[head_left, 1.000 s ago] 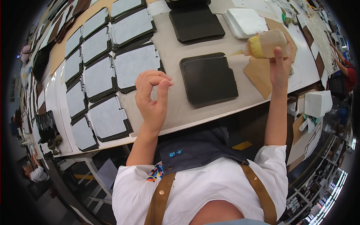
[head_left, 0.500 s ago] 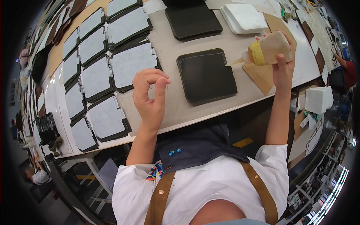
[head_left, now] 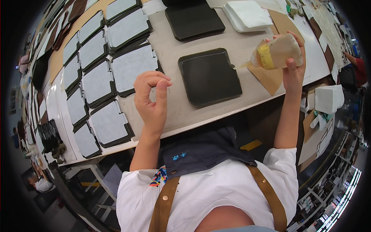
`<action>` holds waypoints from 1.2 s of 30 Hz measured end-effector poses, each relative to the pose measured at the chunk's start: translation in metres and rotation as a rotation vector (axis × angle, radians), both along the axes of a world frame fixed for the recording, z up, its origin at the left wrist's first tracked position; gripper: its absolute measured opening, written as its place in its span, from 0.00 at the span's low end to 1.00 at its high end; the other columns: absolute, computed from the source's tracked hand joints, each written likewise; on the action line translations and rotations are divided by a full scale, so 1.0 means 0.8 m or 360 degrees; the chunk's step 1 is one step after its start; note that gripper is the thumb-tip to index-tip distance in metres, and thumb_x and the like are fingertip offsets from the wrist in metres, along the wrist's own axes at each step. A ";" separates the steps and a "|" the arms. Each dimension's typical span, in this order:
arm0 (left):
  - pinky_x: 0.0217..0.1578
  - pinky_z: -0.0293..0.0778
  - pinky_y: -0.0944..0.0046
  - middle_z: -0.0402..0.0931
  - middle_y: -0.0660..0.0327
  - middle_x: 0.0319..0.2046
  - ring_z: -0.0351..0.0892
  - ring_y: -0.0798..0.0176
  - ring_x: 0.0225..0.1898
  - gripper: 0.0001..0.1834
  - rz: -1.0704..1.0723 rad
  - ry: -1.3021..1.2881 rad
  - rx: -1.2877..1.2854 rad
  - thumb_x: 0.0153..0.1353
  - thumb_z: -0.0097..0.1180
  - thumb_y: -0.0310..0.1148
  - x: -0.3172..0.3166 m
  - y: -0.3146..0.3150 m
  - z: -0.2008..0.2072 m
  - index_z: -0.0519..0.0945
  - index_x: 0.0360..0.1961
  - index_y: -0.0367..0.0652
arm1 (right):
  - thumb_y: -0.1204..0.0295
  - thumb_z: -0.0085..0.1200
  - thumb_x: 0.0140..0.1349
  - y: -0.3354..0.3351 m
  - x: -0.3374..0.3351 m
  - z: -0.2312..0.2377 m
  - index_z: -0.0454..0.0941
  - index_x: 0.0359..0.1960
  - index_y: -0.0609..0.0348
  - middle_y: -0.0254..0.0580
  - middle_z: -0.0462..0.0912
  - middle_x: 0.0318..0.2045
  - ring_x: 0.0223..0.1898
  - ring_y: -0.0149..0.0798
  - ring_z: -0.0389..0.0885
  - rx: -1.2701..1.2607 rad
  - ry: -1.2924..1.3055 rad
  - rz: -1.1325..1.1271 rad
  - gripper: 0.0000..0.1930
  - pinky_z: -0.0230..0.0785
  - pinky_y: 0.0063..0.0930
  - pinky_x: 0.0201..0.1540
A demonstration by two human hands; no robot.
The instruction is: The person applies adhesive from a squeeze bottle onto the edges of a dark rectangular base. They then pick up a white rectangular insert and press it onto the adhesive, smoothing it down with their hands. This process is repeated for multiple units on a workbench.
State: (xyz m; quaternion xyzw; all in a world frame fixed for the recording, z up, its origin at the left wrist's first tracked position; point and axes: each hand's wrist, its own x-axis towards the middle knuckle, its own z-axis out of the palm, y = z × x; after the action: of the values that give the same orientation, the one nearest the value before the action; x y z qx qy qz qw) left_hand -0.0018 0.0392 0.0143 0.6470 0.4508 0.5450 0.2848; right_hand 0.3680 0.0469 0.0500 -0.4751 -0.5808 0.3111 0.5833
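In my right hand (head_left: 293,71) is a squeeze bottle (head_left: 281,52), translucent, with pale yellowish contents and a yellow band. It is tilted on its side, its narrow nozzle pointing left, a little off the right edge of a black flat panel (head_left: 210,77). That panel lies on the table in front of me, with a small notch at its upper right and a shiny line along its top edge. To its left my left hand (head_left: 151,96) hovers with curled fingers, thumb close to them, and nothing visible in its grasp.
Rows of stacked black panels with pale grey tops (head_left: 101,83) cover the table's left side. Another black stack (head_left: 195,21) is farther back, beside a pile of white sheets (head_left: 247,15). A brown card piece (head_left: 266,79) lies under the bottle. The table's front edge (head_left: 201,123) is close to me.
My right hand has drawn the bottle slightly to the right, so its nozzle has left the panel's notched edge. The left hand holds nearly the same pose.
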 end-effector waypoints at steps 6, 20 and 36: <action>0.55 0.64 0.61 0.81 0.63 0.35 0.75 0.63 0.44 0.09 -0.0002 -0.0016 -0.0013 0.70 0.57 0.31 0.000 -0.001 0.000 0.79 0.30 0.44 | 0.40 0.69 0.54 -0.013 0.013 -0.007 0.61 0.69 0.61 0.53 0.78 0.55 0.58 0.56 0.82 -0.0038 -0.0029 -0.0057 0.50 0.76 0.47 0.63; 0.48 0.69 0.67 0.78 0.58 0.39 0.74 0.67 0.42 0.11 -0.0054 0.0129 0.0039 0.75 0.52 0.31 -0.005 0.000 -0.004 0.77 0.33 0.38 | 0.36 0.69 0.52 -0.020 -0.017 0.003 0.61 0.68 0.60 0.52 0.78 0.54 0.57 0.57 0.82 -0.0103 0.0112 0.0032 0.52 0.76 0.48 0.62; 0.53 0.64 0.63 0.81 0.62 0.36 0.75 0.64 0.41 0.08 0.0002 -0.0024 0.0003 0.70 0.57 0.30 0.001 0.000 -0.005 0.79 0.31 0.42 | 0.39 0.66 0.57 -0.094 -0.003 -0.029 0.59 0.71 0.60 0.54 0.75 0.59 0.62 0.58 0.77 -0.0140 0.0584 -0.0256 0.51 0.71 0.49 0.65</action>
State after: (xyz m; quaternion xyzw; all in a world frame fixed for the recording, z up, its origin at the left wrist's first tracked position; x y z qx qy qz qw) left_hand -0.0012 0.0394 0.0104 0.6428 0.4484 0.5506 0.2872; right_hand 0.3657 -0.0284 0.0264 -0.4802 -0.4110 0.3700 0.6809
